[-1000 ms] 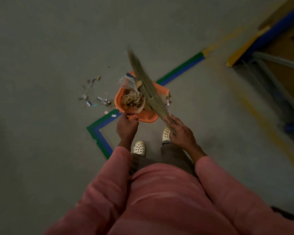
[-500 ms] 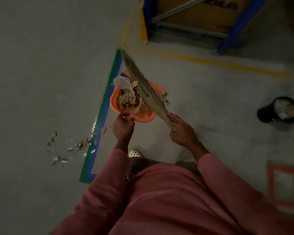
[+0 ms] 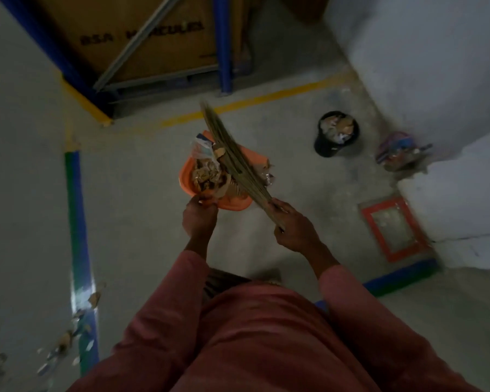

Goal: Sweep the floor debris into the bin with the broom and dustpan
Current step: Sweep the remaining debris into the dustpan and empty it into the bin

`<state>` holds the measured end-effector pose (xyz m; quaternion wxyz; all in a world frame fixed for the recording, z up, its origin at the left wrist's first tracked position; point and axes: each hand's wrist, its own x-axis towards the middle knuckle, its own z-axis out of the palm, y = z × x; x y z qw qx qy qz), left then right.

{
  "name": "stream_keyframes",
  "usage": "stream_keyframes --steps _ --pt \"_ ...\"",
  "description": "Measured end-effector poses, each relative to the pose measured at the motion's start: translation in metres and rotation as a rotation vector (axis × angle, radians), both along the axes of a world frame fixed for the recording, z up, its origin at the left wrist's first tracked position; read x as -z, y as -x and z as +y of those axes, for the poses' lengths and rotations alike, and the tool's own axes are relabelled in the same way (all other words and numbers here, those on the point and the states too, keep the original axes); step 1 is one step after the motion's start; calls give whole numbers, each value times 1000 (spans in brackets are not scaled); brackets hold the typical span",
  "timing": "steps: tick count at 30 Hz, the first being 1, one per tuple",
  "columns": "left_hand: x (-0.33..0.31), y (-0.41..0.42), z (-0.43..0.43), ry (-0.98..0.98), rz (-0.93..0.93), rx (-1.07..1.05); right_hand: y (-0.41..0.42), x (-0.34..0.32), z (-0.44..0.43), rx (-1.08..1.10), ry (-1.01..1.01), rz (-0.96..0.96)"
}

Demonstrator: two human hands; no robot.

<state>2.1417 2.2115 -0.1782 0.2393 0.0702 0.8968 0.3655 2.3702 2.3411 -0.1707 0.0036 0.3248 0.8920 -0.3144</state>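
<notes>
Head view: left fingers pinching near rim of loaded dustpan, right fingers around broom (bristles over the debris).

The dustpan is smooth orange plastic with a faint shine at its rim. The broom is a bundle of dry, stiff grass stalks. The floor is matt grey concrete, rougher and blotchy at right. The tape at left is glossy. At upper left, a box is plain brown cardboard behind blue-painted metal posts. The sleeves are soft pink cloth.
</notes>
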Motion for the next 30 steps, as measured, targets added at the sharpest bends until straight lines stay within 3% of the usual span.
stream_keyframes --steps 12,21,30 --pt "7 -87 224 27 -31 318 -115 12 140 274 -3 -4" --pt "37 -94 411 103 -116 408 -129 50 294 357 27 -128" --pt "48 -99 566 213 -205 545 -145 57 439 380 91 -122"
